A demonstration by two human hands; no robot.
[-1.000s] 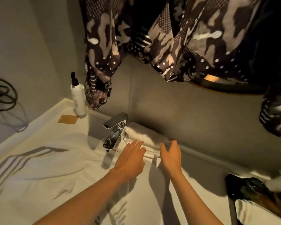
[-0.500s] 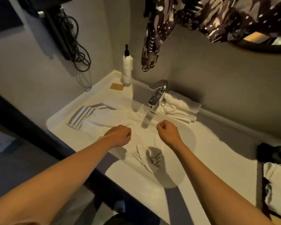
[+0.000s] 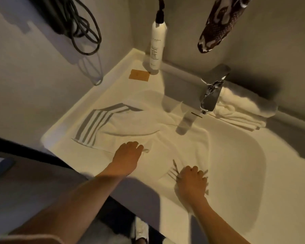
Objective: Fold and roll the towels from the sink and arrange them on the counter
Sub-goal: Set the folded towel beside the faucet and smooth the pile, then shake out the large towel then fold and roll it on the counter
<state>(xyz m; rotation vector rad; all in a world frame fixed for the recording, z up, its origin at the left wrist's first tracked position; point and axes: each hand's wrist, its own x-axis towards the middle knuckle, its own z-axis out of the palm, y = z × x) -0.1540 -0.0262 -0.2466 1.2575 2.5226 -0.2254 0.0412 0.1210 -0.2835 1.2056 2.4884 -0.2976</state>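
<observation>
Head view: both hands grip the striped towel (image 3: 139, 131) draped into the sink (image 3: 250, 164) — left hand (image 3: 128, 158) on its near edge, right hand (image 3: 191, 180) bunching striped cloth, likely to lift it.

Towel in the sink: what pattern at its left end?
White towel with grey stripes at that end, clearest in the head view.

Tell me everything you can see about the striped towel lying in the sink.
The striped towel is white, soft-looking cloth with grey stripes at its ends. It lies unfolded and rumpled, draped from the counter left of the faucet down into the sink. The left hand rests on its near edge with curled fingers; the right hand grips its striped end in the basin.
</observation>
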